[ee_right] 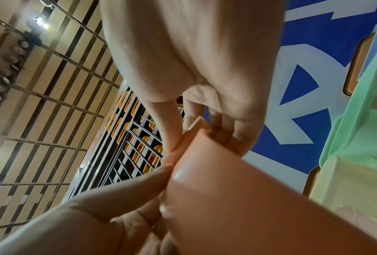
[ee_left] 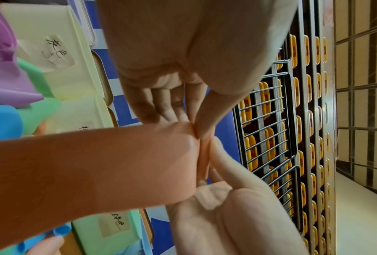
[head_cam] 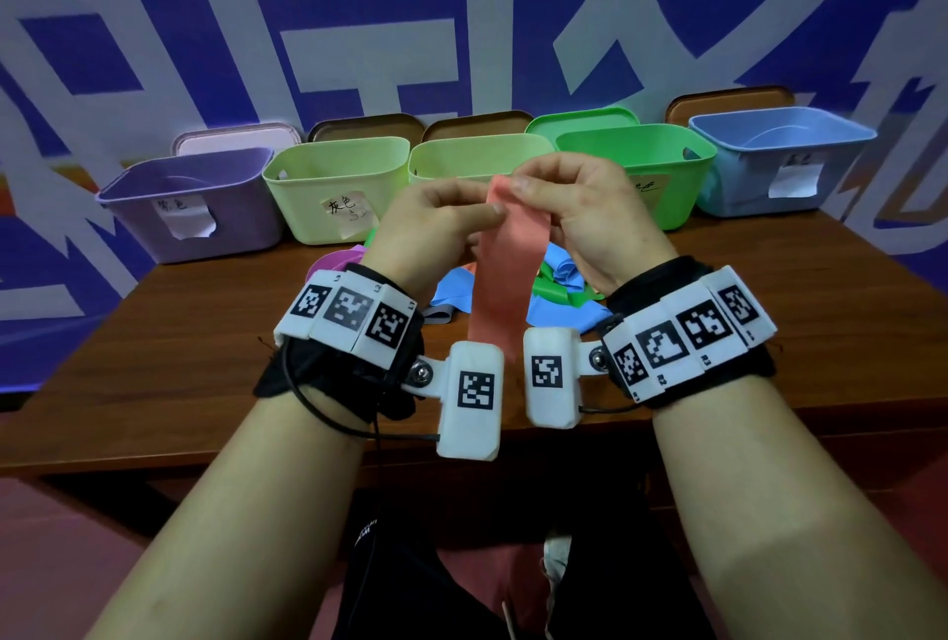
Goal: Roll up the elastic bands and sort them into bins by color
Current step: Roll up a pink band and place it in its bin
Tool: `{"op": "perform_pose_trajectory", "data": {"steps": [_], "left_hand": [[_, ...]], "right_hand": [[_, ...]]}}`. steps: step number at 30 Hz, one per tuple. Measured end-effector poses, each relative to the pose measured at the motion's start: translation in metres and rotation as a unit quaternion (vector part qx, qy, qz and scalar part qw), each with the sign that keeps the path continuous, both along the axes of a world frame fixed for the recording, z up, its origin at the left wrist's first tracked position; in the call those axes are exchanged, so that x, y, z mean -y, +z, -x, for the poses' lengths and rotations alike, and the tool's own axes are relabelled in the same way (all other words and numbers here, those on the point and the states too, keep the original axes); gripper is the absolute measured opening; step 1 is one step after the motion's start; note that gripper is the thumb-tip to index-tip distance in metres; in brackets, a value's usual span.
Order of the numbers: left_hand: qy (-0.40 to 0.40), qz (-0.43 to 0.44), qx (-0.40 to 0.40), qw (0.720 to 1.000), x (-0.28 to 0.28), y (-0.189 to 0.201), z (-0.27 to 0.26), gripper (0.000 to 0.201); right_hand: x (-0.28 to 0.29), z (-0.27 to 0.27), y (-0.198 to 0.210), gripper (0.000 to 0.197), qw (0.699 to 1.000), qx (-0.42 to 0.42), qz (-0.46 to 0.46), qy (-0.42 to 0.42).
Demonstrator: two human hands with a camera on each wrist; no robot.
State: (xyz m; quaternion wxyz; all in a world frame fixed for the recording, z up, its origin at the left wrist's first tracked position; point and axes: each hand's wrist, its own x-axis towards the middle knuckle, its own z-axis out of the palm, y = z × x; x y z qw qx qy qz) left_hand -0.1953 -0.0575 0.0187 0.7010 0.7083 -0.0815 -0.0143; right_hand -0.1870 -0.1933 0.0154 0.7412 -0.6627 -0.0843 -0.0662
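A: What are the hands doing?
B: Left hand (head_cam: 436, 224) and right hand (head_cam: 585, 213) both pinch the top of the pink band (head_cam: 505, 280), raised above the surface (head_cam: 179, 357).
A: Beyond?
B: Loose bands (head_cam: 559, 280), then five bins (head_cam: 338, 188).

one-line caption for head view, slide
Both hands, left and right, pinch the pink band's top end above the table.

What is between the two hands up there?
In the head view, the top end of the salmon-pink elastic band, pinched by left hand and right hand.
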Motion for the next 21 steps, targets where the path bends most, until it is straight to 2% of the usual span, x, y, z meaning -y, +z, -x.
{"op": "perform_pose_trajectory", "data": {"steps": [6,9,13,17,21], "left_hand": [[0.008,0.054,-0.015,0.998,0.0023,0.0028,-0.0007,0.015],[0.021,0.066,-0.007,0.998,0.0038,-0.0002,-0.0032,0.021],[0.04,0.069,-0.004,0.997,0.0016,-0.0015,-0.005,0.01],[0.043,0.067,0.007,0.997,-0.0006,-0.0033,-0.0064,0.017],[0.031,0.083,-0.016,0.996,-0.0008,-0.0031,-0.0048,0.008]], "right_hand": [[-0.0004,-0.0016,-0.0017,0.016,1.0,0.007,-0.004,0.007],[-0.0001,-0.0016,-0.0028,0.019,1.0,0.012,0.008,0.004],[0.0019,0.0013,-0.0007,0.004,1.0,-0.013,-0.016,0.015],[-0.0012,-0.0003,-0.0046,0.009,1.0,-0.005,0.028,0.005],[-0.0013,-0.0025,-0.0071,0.01,1.0,0.008,0.027,-0.003]]}}
